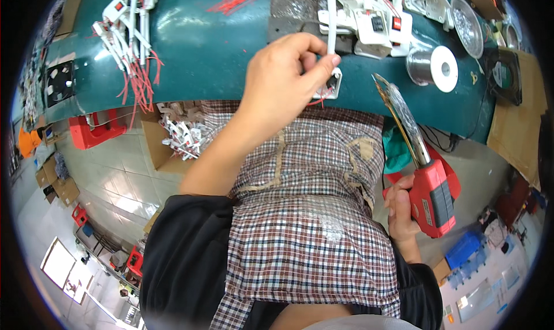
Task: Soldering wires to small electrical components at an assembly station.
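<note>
My left hand [283, 76] is closed in a pinch on a white cable [332, 21] that runs up toward the far side of the bench. Just below the thumb, partly covered by it, sits a small white plastic housing [337, 86] with dark parts and thin red wires at the table's near edge. My right hand [400, 210] is wrapped round the handle of a red and black soldering gun [434, 206]. Its long metal tip points up and left, over the bench edge, apart from the housing.
A solder wire spool [433, 67] lies at the right of the green table [196, 70]. White switch housings [375, 30] are heaped at the back, beside a clear bowl [466, 27]. Cabled parts with red wires [135, 47] lie left. Below stands a cardboard box [153, 139] of white pieces.
</note>
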Tool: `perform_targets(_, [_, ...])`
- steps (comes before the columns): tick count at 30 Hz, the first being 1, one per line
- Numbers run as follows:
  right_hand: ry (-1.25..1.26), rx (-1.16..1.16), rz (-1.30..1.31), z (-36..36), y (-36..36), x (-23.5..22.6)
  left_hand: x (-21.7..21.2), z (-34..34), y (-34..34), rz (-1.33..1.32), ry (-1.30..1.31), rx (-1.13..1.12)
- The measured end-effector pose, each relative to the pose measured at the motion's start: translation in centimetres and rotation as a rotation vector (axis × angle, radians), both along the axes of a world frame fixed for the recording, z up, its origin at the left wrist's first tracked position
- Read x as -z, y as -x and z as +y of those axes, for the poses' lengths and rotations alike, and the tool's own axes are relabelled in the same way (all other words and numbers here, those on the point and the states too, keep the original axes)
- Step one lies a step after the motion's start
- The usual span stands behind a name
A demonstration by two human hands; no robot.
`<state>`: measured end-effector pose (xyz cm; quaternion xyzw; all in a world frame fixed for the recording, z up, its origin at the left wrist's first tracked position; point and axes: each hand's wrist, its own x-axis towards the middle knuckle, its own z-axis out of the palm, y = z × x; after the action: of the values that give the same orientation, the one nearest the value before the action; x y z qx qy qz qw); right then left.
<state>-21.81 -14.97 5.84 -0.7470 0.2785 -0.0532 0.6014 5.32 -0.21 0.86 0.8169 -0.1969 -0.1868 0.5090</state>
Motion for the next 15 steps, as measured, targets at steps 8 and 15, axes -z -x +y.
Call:
perform_targets(8, [-0.083,0.160,-0.103,-0.2,-0.1,0.0,-1.4,4.5,-4.8,0.187,0.856,-0.389])
perform_targets(15, [-0.008,0.091,-0.141,-0.7,-0.3,0.4,-0.2,8.6,-11.7,0.331,1.056,-0.724])
